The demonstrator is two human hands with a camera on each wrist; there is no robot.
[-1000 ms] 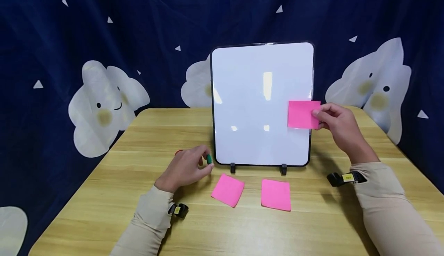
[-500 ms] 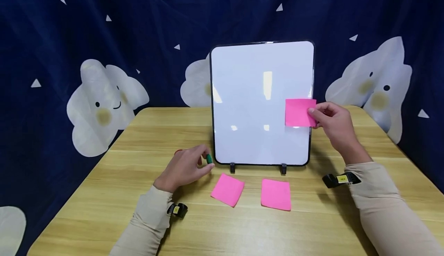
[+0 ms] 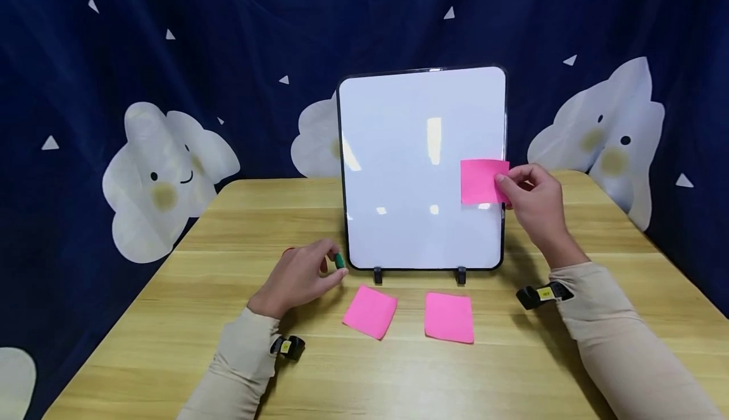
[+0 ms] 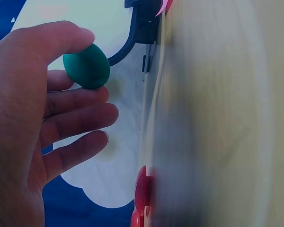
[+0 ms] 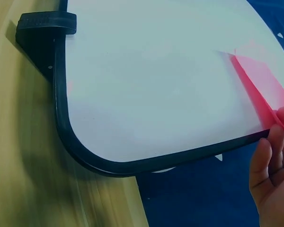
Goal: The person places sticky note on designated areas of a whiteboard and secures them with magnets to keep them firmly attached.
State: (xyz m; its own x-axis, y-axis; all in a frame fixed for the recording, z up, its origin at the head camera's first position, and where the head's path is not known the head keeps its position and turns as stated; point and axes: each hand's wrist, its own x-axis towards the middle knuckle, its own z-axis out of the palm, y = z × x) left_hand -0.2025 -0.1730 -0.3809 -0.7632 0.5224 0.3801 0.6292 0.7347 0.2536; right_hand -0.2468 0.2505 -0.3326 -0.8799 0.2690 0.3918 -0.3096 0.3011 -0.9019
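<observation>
My right hand (image 3: 538,205) pinches a pink sticky note (image 3: 478,183) by its right edge, between thumb and fingers. The note overlaps the right side of the whiteboard (image 3: 398,135); in the right wrist view the paper (image 5: 262,80) is bent, with its far corner close over the board. Beside the board's lower left corner, my left hand (image 3: 299,274) pinches a round green button magnet (image 4: 87,67) between thumb and index finger, the other fingers loosely bent. Two more pink sticky notes, a tilted left one (image 3: 370,312) and a right one (image 3: 448,317), lie in front of the board.
The whiteboard stands upright on small black feet (image 3: 461,275) on a wooden table (image 3: 364,376). Red round magnets (image 4: 141,191) sit behind my left hand, mostly hidden in the head view. A dark blue curtain (image 3: 239,28) with clouds hangs behind the table.
My right hand has moved the pink note a little left and up, further over the whiteboard. The left hand with the green magnet stays in place; the head view shifts slightly.
</observation>
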